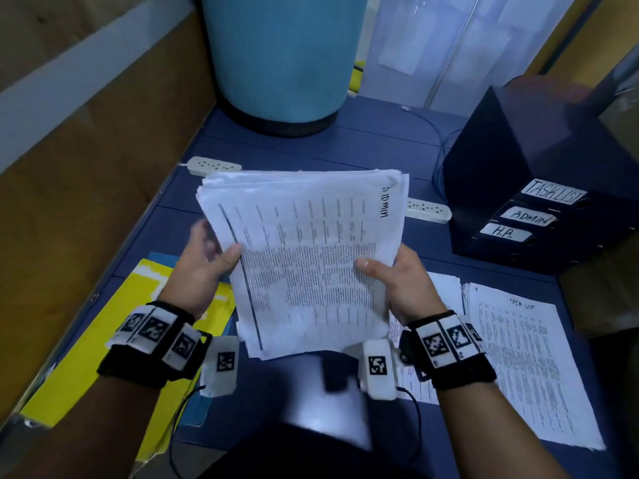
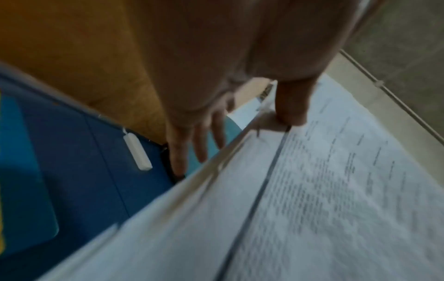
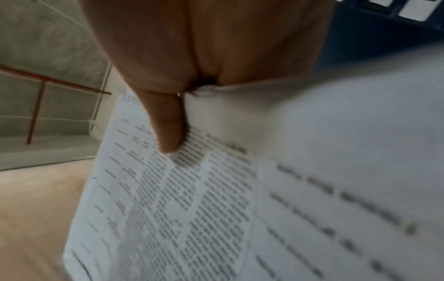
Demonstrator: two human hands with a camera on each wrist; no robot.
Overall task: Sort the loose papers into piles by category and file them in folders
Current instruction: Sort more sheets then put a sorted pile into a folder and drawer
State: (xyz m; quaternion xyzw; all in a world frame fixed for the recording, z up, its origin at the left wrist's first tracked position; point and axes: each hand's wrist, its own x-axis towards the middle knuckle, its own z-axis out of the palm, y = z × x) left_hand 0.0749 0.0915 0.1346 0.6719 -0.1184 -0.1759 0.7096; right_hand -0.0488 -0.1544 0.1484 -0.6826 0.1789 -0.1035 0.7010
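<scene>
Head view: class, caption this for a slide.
Both hands hold the ADMIN paper stack above the desk.

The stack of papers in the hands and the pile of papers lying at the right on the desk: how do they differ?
The stack of papers is held up off the desk by the left hand and the right hand; the pile of papers lies flat on the desk. The stack's top sheet is hand-marked ADMIN, the pile's TASK LIST. The stack looks thicker. Both are white printed sheets.
</scene>
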